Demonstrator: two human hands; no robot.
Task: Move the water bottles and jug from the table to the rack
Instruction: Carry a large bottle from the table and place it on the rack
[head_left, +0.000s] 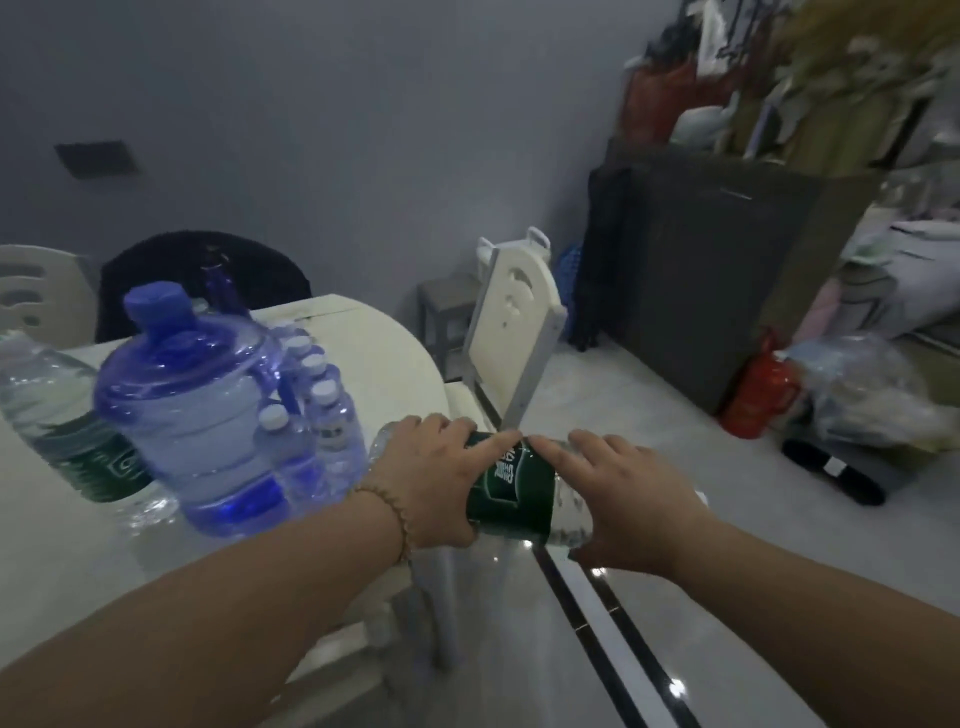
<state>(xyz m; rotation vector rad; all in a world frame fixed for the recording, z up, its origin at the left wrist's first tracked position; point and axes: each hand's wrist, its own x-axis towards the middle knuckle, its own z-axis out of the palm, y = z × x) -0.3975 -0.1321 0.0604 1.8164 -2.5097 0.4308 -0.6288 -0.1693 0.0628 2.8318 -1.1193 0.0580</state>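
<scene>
A large clear water bottle with a green label lies sideways in the air just past the table's right edge. My left hand grips its left part and my right hand cups its right end. On the white table stands a blue jug with a blue cap. Several small white-capped bottles are packed right beside it. Another large green-label bottle lies at the far left.
A white chair stands close behind the held bottle. A dark cabinet with clutter on top lines the right wall, with a red extinguisher and plastic bags at its foot. A dark chair back rises behind the table.
</scene>
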